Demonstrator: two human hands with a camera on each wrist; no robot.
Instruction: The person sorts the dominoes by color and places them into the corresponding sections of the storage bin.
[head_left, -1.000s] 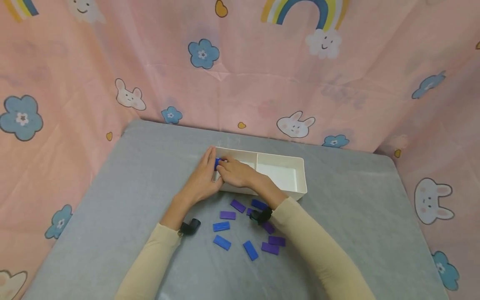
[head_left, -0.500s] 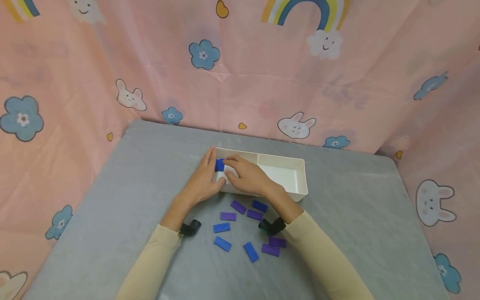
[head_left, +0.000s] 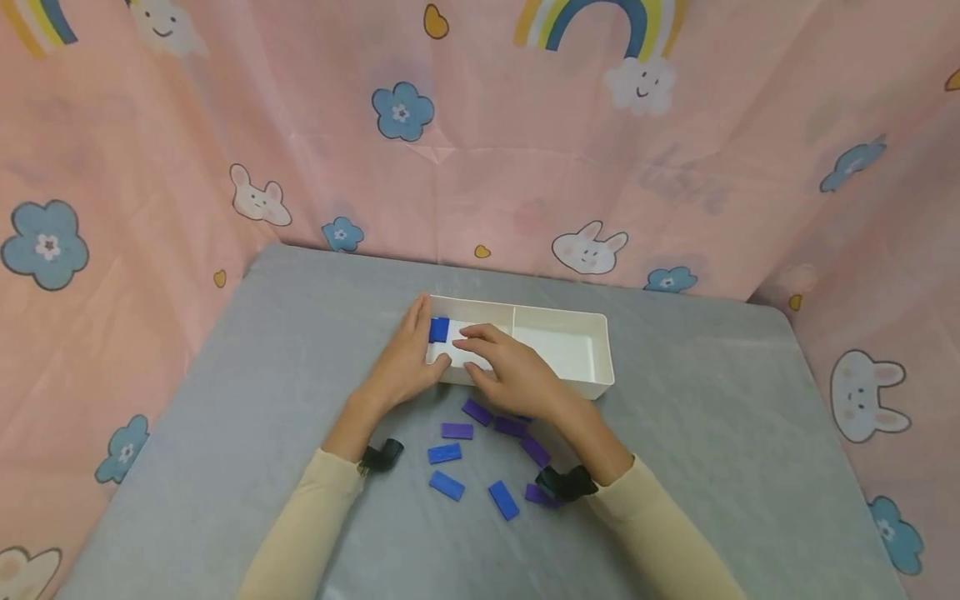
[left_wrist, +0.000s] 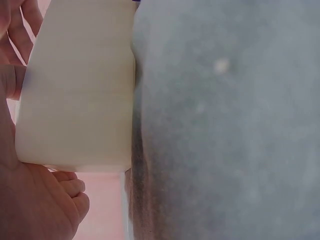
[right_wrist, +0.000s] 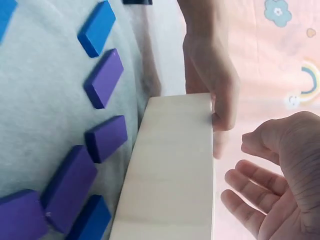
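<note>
A white two-part box [head_left: 555, 387] stands on the grey table. At its left end the left hand [head_left: 401, 358] grips the wall, thumb over the near rim; the left wrist view shows this hand [left_wrist: 37, 200] around the box end [left_wrist: 77, 90]. Inside the left compartment, blue blocks [head_left: 439, 330] lie against the left end; how many cannot be told. Over that compartment hovers the right hand [head_left: 521, 371], fingers spread and holding nothing. In the right wrist view the right hand [right_wrist: 285, 175] is beside the box wall [right_wrist: 167, 165], thumb and fingers apart.
Several loose blue blocks [head_left: 447, 486] and purple blocks [head_left: 457, 431] lie on the table [head_left: 337, 292] in front of the box, some partly hidden by the right arm. A pink patterned curtain [head_left: 480, 167] hangs behind and at both sides.
From over the blue blocks at the box's left end, the right hand has drawn back to the right and its fingers have spread. The left hand has stayed on the box.
</note>
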